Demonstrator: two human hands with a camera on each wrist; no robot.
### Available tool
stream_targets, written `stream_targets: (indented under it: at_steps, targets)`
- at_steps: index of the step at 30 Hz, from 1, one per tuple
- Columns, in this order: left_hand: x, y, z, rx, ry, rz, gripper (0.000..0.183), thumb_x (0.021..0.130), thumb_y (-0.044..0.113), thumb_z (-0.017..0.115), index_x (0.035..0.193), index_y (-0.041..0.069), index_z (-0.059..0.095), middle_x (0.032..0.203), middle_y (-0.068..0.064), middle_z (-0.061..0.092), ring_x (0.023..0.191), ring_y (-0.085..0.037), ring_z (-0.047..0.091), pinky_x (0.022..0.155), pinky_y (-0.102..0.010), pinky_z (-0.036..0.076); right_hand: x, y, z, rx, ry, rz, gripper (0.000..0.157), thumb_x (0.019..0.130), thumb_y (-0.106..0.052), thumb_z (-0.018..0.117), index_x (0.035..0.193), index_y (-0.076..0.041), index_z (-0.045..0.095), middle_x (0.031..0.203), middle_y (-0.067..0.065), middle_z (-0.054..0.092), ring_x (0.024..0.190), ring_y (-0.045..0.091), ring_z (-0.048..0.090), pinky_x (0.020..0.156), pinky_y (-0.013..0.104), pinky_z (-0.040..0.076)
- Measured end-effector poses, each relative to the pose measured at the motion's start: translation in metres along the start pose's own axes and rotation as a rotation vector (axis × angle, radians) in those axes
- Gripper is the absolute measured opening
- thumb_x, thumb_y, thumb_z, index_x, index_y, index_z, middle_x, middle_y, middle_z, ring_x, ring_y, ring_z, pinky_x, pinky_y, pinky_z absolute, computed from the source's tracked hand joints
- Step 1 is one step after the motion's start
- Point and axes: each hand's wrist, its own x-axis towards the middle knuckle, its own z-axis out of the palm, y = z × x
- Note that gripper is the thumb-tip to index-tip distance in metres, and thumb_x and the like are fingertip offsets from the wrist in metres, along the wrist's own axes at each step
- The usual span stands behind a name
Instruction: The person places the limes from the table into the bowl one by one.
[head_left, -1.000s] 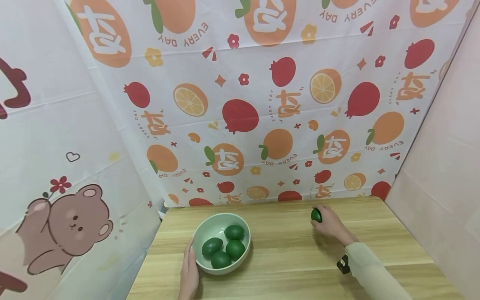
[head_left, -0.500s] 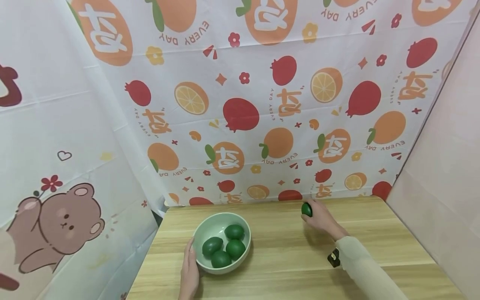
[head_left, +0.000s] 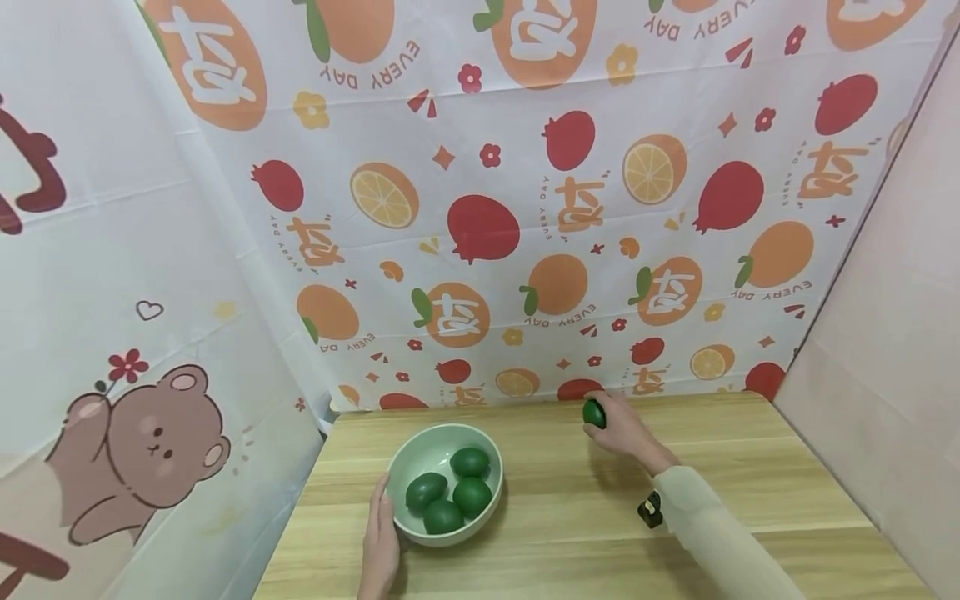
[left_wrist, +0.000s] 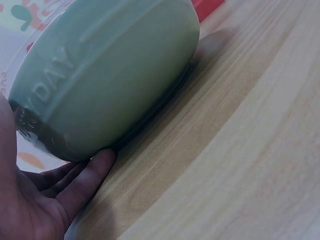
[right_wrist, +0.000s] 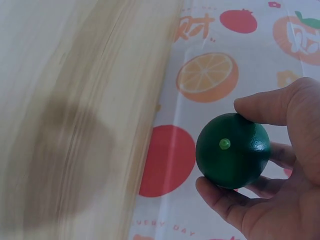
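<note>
A pale green bowl (head_left: 408, 450) stands on the left half of the table and holds several dark green avocados (head_left: 470, 497). My left hand (head_left: 380, 546) rests against the bowl's left side. In the left wrist view, nearly straight fingers (left_wrist: 92, 175) touch its lower wall near the tabletop. My right hand (head_left: 622, 429) pinches another glossy avocado (right_wrist: 232, 150) between thumb and fingertips. A small pale stem nub shows on it in the right wrist view. It is in the air near the table's back edge, right of the bowl.
A wooden table (head_left: 547, 533) lies under both hands. A fruit-print cloth (head_left: 480, 275) hangs along its back edge. A bear-print cloth (head_left: 150, 467) covers the left side, and a pale wall (head_left: 892, 350) borders the right.
My right hand has moved left with the avocado, towards the bowl, and slightly farther back. The left hand and the bowl have stayed in place.
</note>
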Motion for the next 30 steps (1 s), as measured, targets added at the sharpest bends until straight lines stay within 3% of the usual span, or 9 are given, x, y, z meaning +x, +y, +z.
stream_targets:
  at_steps: [6, 14, 19, 30]
  targets:
    - [-0.001, 0.001, -0.001, 0.01, 0.004, -0.007, 0.06, 0.108, 0.056, 0.012, 0.164, 0.033, 0.015, 0.171, -0.015, 0.018, 0.154, -0.05, 0.021, 0.122, -0.073, 0.019, 0.005, -0.015, 0.004, 0.003, -0.015, -0.018, 0.053, 0.09, -0.018, 0.075, 0.138, -0.008, 0.056, 0.133, 0.021, 0.059, 0.107, 0.028, 0.06, 0.082, 0.044, 0.058]
    - [0.0, 0.001, 0.0, -0.006, 0.013, 0.018, 0.059, 0.109, 0.054, 0.015, 0.164, 0.031, 0.017, 0.171, -0.015, 0.019, 0.153, -0.051, 0.022, 0.122, -0.073, 0.019, 0.008, -0.032, 0.01, 0.05, -0.023, -0.057, 0.052, 0.091, -0.017, 0.074, 0.14, -0.012, 0.056, 0.141, 0.016, 0.055, 0.112, 0.032, 0.062, 0.088, 0.051, 0.059]
    - [-0.002, -0.002, 0.0, -0.004, -0.004, -0.008, 0.06, 0.108, 0.055, 0.013, 0.164, 0.032, 0.015, 0.171, -0.016, 0.017, 0.153, -0.052, 0.02, 0.121, -0.074, 0.019, 0.009, -0.039, 0.018, 0.055, -0.028, -0.066, 0.053, 0.092, -0.018, 0.074, 0.14, -0.012, 0.056, 0.141, 0.014, 0.055, 0.113, 0.029, 0.062, 0.088, 0.047, 0.059]
    - [-0.001, -0.003, 0.0, -0.008, 0.01, 0.005, 0.059, 0.109, 0.055, 0.014, 0.163, 0.033, 0.016, 0.171, -0.016, 0.019, 0.152, -0.052, 0.023, 0.12, -0.074, 0.022, 0.015, -0.064, 0.029, 0.067, -0.04, -0.128, 0.051, 0.091, -0.019, 0.074, 0.139, -0.011, 0.057, 0.135, 0.014, 0.057, 0.104, 0.024, 0.061, 0.083, 0.04, 0.058]
